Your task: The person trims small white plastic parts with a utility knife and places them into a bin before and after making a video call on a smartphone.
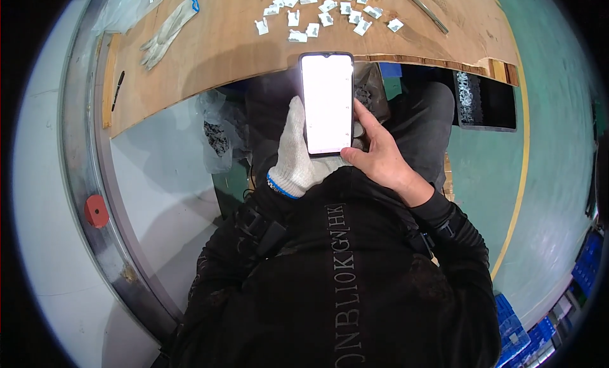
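Note:
A smartphone point(328, 105) with a bright, mostly white screen is held upright in front of my body, just off the table's near edge. My left hand point(295, 154), in a white knit glove with a blue cuff, is closed around its left side and lower back; the thumb lies along the left edge. My bare right hand point(384, 154) grips the lower right side, thumb at the bottom corner and fingers along the right edge. What the fingers do behind the phone is hidden.
Several small white-and-grey pieces point(326, 19) lie scattered on the wooden table point(235, 45). An empty glove point(170, 33), a black pen point(118, 90) and a thin rod point(424, 10) lie there too. Below are a plastic bag of dark bits point(217, 138) and a black bin point(485, 105).

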A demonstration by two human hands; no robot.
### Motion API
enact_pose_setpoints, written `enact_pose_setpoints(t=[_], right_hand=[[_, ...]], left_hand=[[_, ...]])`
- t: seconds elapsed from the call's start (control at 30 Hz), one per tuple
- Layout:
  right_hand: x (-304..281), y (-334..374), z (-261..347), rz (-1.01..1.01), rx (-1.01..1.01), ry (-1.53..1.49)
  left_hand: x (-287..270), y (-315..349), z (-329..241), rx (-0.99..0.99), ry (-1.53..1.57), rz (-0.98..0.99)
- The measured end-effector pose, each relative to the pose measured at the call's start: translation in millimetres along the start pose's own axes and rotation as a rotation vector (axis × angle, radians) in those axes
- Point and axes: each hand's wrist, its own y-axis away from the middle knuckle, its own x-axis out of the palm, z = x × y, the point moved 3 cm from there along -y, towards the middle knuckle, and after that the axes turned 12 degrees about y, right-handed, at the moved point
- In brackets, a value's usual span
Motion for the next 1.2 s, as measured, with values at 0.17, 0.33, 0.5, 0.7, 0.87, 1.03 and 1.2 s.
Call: enact_pose_setpoints(t=[0.17, 0.33, 0.5, 0.7, 0.87, 1.03, 1.2], right_hand=[[1, 1, 1, 0.005, -0.007, -0.038], [1, 2, -1, 0.001, -0.008, -0.030], [1, 2, -2, -0.009, -0.034, -0.034], [2, 2, -3, -0.002, -0.042, -0.036], [2, 3, -2, -0.004, -0.033, -0.039], [2, 3, -4, -0.003, -0.046, -0.037], [1, 3, 1, 0.004, -0.047, -0.045]], left_hand=[[20, 8, 1, 0.009, -0.062, -0.009], [15, 7, 3, 0.028, -0.082, 0.034], [12, 6, 3, 0.052, -0.107, 0.086], [8, 2, 2, -0.071, 0.123, 0.088], [2, 1, 0, 0.056, -0.123, 0.124], [-5, 0, 1, 0.139, -0.277, 0.147], [-5, -1, 1, 0.068, -0.124, 0.123]])
